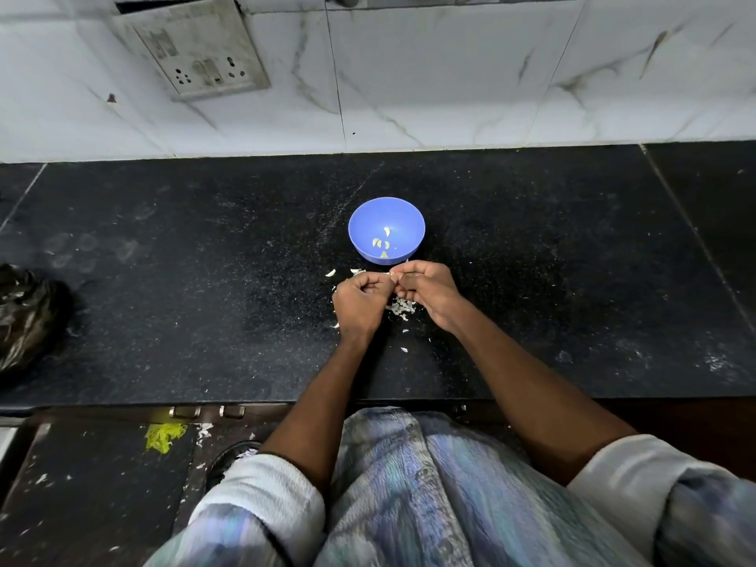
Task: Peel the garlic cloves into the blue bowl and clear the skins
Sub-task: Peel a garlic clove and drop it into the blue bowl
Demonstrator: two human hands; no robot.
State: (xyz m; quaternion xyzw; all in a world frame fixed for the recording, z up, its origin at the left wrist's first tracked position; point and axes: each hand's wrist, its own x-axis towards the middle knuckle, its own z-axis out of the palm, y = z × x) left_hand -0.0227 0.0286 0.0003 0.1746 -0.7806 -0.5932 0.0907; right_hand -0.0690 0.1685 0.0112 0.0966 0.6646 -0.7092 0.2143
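Four or so peeled garlic cloves (383,242) lie in the bottom of the blue bowl (386,230), pale yellow-green, small, curved; exact count uncertain at this size. Bowl stands on the black granite counter (204,280) about midway along it, nearer the front edge than the tiled wall, upright. Both hands meet just in front of the bowl. Left hand (360,302) curled, fingers closed inward; right hand (427,286) likewise curled, its fingertips (399,274) pinched against those of the left around something small and whitish, judged to be a clove being stripped, though the clove itself is mostly hidden. Loose papery skins (403,308) lie heaped on the counter beneath and between the hands, with stray flakes toward the front edge; one unpeeled-looking piece (330,273) lies just left of the hands. Judgement: peeling in progress, clearing not begun. To do this step well: hold the clove steady in one hand, catch the skin at the root end with a nail, pull lengthwise, and work directly over the existing heap so flakes do not drift into the bowl. Dark crumpled bag (28,317) at the counter's left edge, likely for skins.
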